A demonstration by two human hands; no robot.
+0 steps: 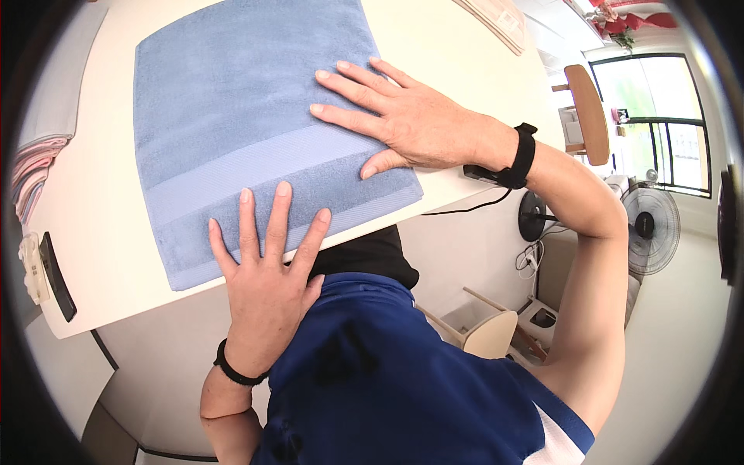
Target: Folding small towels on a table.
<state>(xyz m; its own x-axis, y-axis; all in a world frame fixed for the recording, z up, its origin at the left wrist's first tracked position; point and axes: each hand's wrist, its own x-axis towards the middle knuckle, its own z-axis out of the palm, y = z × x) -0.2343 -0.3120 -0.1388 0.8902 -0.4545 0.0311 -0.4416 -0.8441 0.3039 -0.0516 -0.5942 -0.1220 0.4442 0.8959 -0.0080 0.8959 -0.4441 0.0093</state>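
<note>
A blue terry towel (244, 87) lies flat on the white tabletop (465, 64), with a smooth woven band across it near the table's front edge. My left hand (264, 273) rests its spread fingers on the towel's near hem, the palm hanging over the table edge. Farther up and to the right, my right hand (407, 116) lies on the towel's right side with its fingers apart. Both hands hold nothing. Black bands circle both wrists, and the right one carries a black device with a cable.
Folded towels in several colours (40, 163) are stacked at the left. Near them lie a black flat object (58, 279) and a white power strip (34, 267). A beige folded towel (500, 20) sits at the far right. Chairs and a standing fan (648, 226) stand on the floor to the right.
</note>
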